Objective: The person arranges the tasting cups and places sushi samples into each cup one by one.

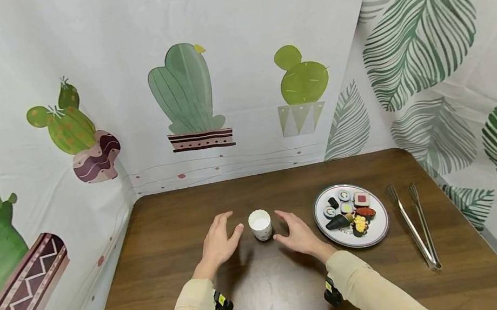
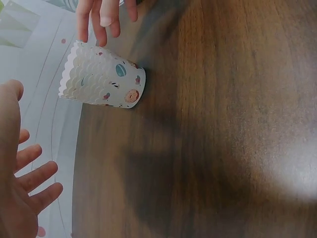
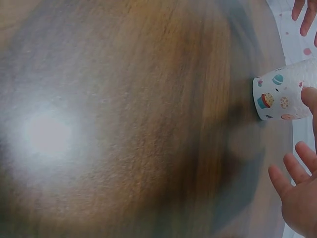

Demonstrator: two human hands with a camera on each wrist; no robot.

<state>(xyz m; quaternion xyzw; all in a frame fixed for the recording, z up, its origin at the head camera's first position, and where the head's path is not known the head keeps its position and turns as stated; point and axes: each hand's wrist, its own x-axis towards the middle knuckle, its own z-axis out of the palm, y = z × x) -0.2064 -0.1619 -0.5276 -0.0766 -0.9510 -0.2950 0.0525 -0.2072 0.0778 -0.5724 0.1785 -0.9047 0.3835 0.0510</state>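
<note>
Crossing the right wrist view's edge, the cup (image 3: 281, 93) is cropped.

brown wood desk (image 1: 162, 229), white plate (image 1: 373, 229) with a bunch of sushi (image 1: 347, 208), metal tongs (image 1: 413, 229) lying to its right, white cloth (image 1: 234, 9) behind, cute cacti (image 1: 189, 96) and big leaves (image 1: 430, 31) printed on it

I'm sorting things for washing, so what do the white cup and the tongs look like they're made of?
The white cup looks like thin paper or card, matte, judging by its layered scalloped edge and printed pattern. The tongs look like polished metal, perhaps stainless steel, from their silvery glints.
</note>
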